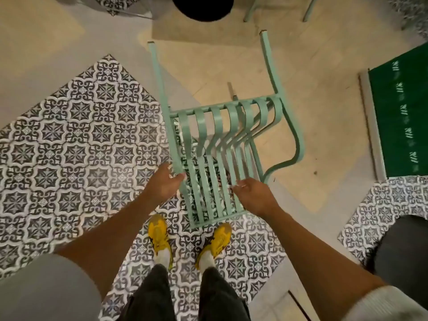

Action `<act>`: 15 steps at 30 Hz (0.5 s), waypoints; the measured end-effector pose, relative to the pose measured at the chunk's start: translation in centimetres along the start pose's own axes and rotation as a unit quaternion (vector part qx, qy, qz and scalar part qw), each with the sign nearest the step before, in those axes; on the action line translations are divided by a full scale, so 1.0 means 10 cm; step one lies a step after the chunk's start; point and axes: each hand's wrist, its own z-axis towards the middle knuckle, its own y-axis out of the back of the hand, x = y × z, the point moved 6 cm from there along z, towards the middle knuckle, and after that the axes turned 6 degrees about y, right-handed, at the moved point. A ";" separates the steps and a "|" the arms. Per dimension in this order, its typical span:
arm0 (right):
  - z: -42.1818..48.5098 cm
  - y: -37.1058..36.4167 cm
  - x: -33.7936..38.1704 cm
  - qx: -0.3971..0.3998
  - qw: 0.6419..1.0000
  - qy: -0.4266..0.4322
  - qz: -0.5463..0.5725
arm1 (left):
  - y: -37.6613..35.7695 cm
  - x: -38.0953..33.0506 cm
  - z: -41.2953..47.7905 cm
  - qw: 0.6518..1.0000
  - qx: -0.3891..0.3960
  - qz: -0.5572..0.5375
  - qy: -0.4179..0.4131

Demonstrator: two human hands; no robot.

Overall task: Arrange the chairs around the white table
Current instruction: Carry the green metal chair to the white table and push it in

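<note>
A mint-green metal chair with curved slats is tipped back toward me, its legs pointing away over the beige floor. My left hand grips the left side rail of its backrest, thumb over the bar. Curled around the slats on the right side of the backrest is my right hand. The top edge of the backrest hangs just above my yellow shoes. No white table shows in this view.
The legs of a second mint-green chair stand at the top, beside a black round shape. A green mat lies to the right. A dark grey round object sits at lower right. Patterned tiles cover the floor on the left.
</note>
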 end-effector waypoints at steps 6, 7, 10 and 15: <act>0.56 0.43 -0.53 -0.111 0.993 -0.016 -0.031 | -0.36 0.19 0.66 0.990 -0.084 -0.086 0.071; 0.67 0.49 -0.55 -0.120 0.992 -0.006 -0.027 | -0.42 0.20 0.76 0.985 -0.097 -0.123 0.072; 0.94 0.60 -0.51 -0.143 0.989 0.030 -0.035 | -0.55 0.23 1.05 0.945 -0.125 -0.285 0.097; 1.35 0.79 -0.41 -0.186 0.977 0.090 -0.055 | -0.58 0.39 1.34 0.911 -0.208 -0.307 0.179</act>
